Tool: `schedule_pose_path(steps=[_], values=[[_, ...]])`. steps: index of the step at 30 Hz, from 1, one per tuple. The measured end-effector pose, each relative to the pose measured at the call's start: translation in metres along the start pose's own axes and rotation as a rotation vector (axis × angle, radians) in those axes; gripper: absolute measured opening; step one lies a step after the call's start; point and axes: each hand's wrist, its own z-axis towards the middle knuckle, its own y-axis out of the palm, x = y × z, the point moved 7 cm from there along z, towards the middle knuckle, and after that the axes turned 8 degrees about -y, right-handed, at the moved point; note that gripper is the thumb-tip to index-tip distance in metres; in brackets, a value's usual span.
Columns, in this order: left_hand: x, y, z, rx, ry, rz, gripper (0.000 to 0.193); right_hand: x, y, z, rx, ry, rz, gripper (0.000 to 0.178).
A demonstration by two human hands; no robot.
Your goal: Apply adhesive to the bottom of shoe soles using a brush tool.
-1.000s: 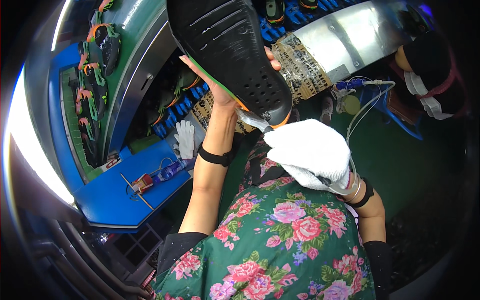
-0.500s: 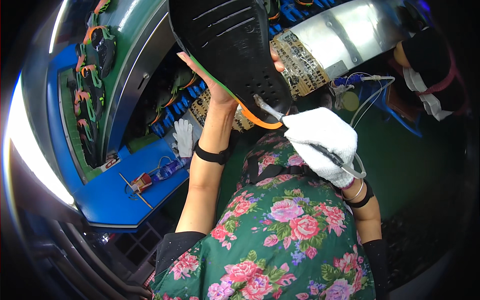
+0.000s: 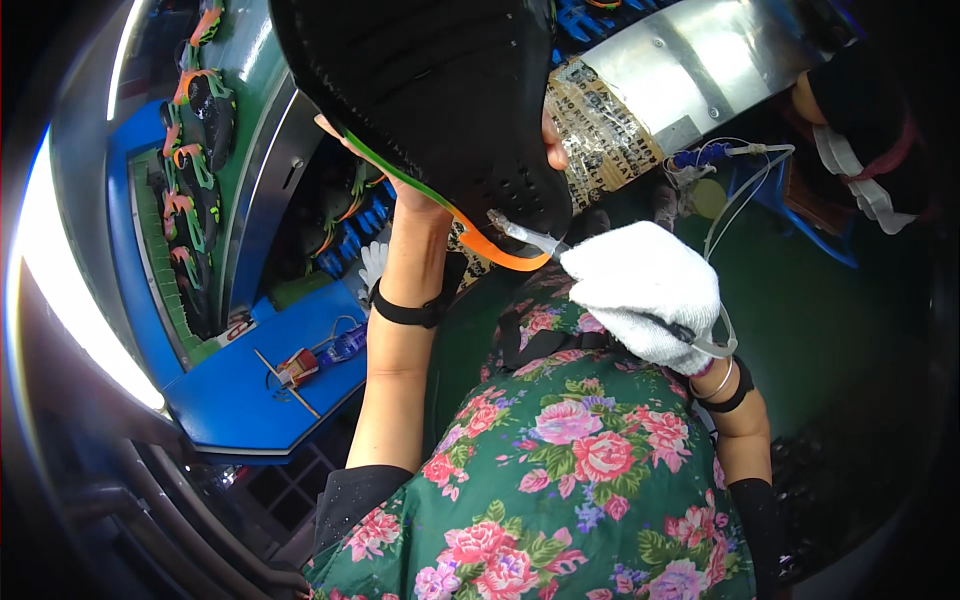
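Note:
My bare left hand (image 3: 418,200) grips a large black shoe sole (image 3: 420,100) from beneath, its fingertips showing at the right edge. The sole has small holes near its close end and a green and orange rim. In my right hand (image 3: 645,290), covered by a white knit glove, is a slim brush (image 3: 535,238) with a pale, wet-looking tip. That tip lies on the sole beside the holes, near the orange rim. A thin clear tube (image 3: 722,335) runs past the glove at my right wrist.
On the left, black shoes with orange and green parts (image 3: 190,150) line a green belt. A blue shelf (image 3: 235,405) holds a bottle (image 3: 340,345) and a red box (image 3: 297,367). Taped cardboard (image 3: 600,140) covers part of a metal ledge (image 3: 690,60). Another person's arm (image 3: 850,95) shows at upper right.
The sole and my left hand have shifted left, and the sole has tilted, so its slits no longer show. The brush tip has moved slightly left and down, along the sole's close end.

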Motion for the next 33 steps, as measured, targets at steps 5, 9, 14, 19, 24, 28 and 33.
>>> schedule_pose_path(steps=[5,9,14,19,24,28,33], values=[[0.000,0.008,0.004,0.026,-0.170,-0.020,0.105,-0.008,-0.001,0.003,-0.046,-0.111,-0.011,0.029],[0.003,0.008,0.009,0.046,-0.197,-0.047,0.108,-0.014,-0.003,0.002,-0.005,-0.240,-0.036,0.026],[0.013,0.008,0.012,0.055,-0.171,-0.082,0.111,-0.016,-0.003,0.002,0.007,-0.273,-0.013,0.024],[0.011,0.009,0.016,0.059,-0.181,-0.085,0.115,-0.015,-0.002,-0.003,0.023,-0.298,-0.054,0.024],[0.000,0.011,0.020,0.076,-0.233,-0.055,0.118,-0.014,-0.003,-0.007,-0.011,-0.249,0.005,0.024],[-0.003,0.011,0.023,0.093,-0.254,-0.046,0.121,-0.013,-0.004,-0.012,-0.022,-0.258,-0.033,0.022],[-0.003,0.008,0.025,0.101,-0.255,-0.043,0.125,-0.016,-0.009,-0.008,0.054,-0.309,-0.062,0.020]])
